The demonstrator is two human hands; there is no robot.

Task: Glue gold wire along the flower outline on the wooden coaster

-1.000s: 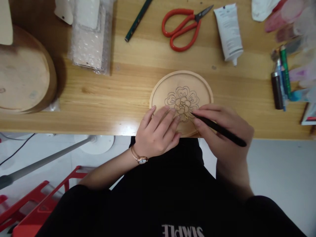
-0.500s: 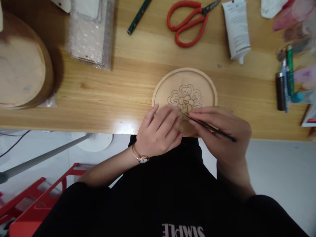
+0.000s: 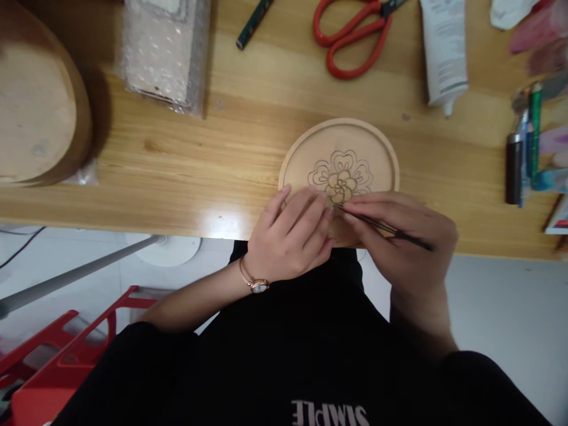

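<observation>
A: Your right hand [image 3: 406, 236] was pinching a thin black tool [image 3: 412, 238] that looked like tweezers. It pointed up and left, with its tip near the bottom of the flower drawing [image 3: 341, 177].

B: And where was that flower?

A: It was inside the oval-looking wooden tray [image 3: 339, 122], just right of the middle of the picture. The tray sat by the front edge of the wooden table [image 3: 177, 154]. Your hands hid its lower part.

B: What was your left hand [image 3: 288, 234] doing?

A: It lay over the lower left of the tray with its fingers a bit bent. Your fingertips came close to the tool's tip, but I couldn't tell if they were holding anything small. You had a watch [image 3: 258, 286] on that wrist.

B: What else was on your table?

A: Red-handled scissors [image 3: 346, 74] lay above the tray, at the top of the picture. A white tube [image 3: 445, 53] was to their right. A dark green pencil [image 3: 254, 23] lay at the top middle, and a bubble-wrapped pack [image 3: 160, 59] was in the upper left.
</observation>
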